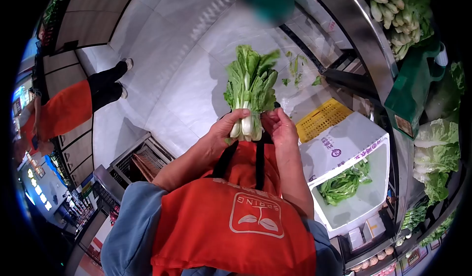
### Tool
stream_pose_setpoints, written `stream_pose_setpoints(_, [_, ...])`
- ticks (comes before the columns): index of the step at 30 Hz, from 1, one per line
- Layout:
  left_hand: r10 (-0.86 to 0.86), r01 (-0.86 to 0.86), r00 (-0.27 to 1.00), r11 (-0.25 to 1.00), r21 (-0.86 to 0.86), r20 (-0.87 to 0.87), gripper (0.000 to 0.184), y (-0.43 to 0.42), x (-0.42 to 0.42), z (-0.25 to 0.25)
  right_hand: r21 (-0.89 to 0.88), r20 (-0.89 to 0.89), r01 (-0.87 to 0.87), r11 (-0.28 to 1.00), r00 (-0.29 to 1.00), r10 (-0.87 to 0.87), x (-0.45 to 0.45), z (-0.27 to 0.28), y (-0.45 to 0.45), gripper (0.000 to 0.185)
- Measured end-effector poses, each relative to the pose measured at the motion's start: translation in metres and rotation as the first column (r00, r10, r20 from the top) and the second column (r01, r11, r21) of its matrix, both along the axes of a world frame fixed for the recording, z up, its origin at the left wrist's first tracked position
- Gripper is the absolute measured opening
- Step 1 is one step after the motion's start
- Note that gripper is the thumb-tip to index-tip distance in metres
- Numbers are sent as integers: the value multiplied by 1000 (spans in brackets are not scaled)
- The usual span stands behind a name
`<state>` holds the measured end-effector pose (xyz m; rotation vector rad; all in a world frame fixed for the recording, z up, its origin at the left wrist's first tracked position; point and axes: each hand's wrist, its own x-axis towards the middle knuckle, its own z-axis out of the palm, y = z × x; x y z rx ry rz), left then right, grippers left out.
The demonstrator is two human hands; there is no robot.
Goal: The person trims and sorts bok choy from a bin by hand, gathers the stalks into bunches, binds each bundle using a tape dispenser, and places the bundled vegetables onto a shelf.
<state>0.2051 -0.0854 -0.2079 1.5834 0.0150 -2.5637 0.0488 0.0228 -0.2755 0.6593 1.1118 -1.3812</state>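
Upright in front of my red apron is a bunch of bok choy (248, 87), white stems down and green leaves up. My left hand (225, 127) is closed around its stem end, with the thumb lying across the white stalks. At the bunch's right side is my right hand (281, 127), its fingers curled and drawn together by the stems. Whatever those fingers may pinch is too small or hidden to make out.
A white foam box (351, 204) holding loose greens stands at right, beside a yellow crate (322, 120). Vegetables and a green container (412, 91) line the right-hand shelf. Leaf scraps (295, 69) litter the floor. Another person in a red apron (66, 110) stands at left.
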Motion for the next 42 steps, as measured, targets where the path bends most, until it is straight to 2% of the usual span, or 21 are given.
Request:
stream_pose_setpoints(1, [23,-23,996,1000,-7,83,48,3,-3,-2,5,-70,-8,1000,998,8,-3,8,1,23])
stream_pose_setpoints(4, [-119,126,991,985,-122,64,47,1,2,-19,13,-234,-51,999,971,52,-4,31,-4,24])
stream_pose_setpoints(8, [-224,264,960,920,-289,166,48,3,-5,-18,-6,-423,-105,994,901,93,17,44,-12,21])
stream_pose_setpoints(11, [-253,331,938,859,-392,237,52,8,-5,-27,-11,-541,-141,990,834,112,32,38,-13,18])
stream_pose_setpoints(13, [-271,375,924,780,-501,269,57,11,-7,-35,60,-670,-228,972,712,208,38,33,-12,22])
stream_pose_setpoints(14, [-262,464,880,657,-594,397,61,17,-7,-44,107,-721,-272,956,641,263,40,32,-12,23])
stream_pose_setpoints(16, [-171,636,764,356,-684,622,69,29,-9,-63,161,-728,-285,945,612,308,41,34,-13,24])
stream_pose_setpoints(17, [-136,667,743,227,-710,655,75,29,-14,-52,186,-731,-291,938,597,331,41,35,-14,24])
stream_pose_setpoints(20, [-83,797,592,-84,-598,801,73,38,-22,-47,188,-739,-290,938,588,330,39,36,-17,25])
stream_pose_setpoints(23, [-124,810,566,-103,-578,815,70,44,-26,-39,250,-752,-409,878,489,442,35,37,-14,31])
stream_pose_setpoints(24, [-144,807,562,-120,-579,814,72,45,-25,-32,198,-805,-411,890,450,387,35,39,-13,35])
stream_pose_setpoints(26, [-226,734,611,-196,-650,759,75,42,-22,-22,91,-892,-421,902,368,261,37,40,-14,47])
stream_pose_setpoints(27, [-270,694,629,-230,-683,730,77,38,-21,-11,205,-899,-500,842,245,364,33,42,-10,64])
stream_pose_setpoints(30, [-559,574,740,236,-784,373,84,11,1,33,45,-813,-526,849,475,337,20,54,-6,65])
stream_pose_setpoints(31, [-568,489,807,492,-720,160,87,3,11,26,10,-750,-523,852,559,352,14,57,-4,65])
stream_pose_setpoints(32, [-392,292,919,743,-602,-38,91,4,18,17,17,-745,-514,858,566,353,14,64,-6,65])
stream_pose_setpoints(35, [-430,298,896,767,-568,-109,93,-5,30,-5,56,-750,-539,840,533,392,22,85,-7,65])
stream_pose_setpoints(38, [-369,134,868,817,-561,-331,91,-17,17,-6,213,-853,-603,769,269,447,54,120,-17,73])
stream_pose_setpoints(40, [-234,-28,821,894,-448,-520,90,-26,9,6,551,-831,-557,622,-302,466,67,147,-26,81])
stream_pose_setpoints(41, [-143,-86,758,946,-314,-636,89,-32,10,12,598,-800,-595,537,-409,438,64,165,-33,86])
stream_pose_setpoints(42, [-137,-68,696,964,-255,-704,92,-41,13,20,634,-771,-581,510,-521,365,61,187,-42,74])
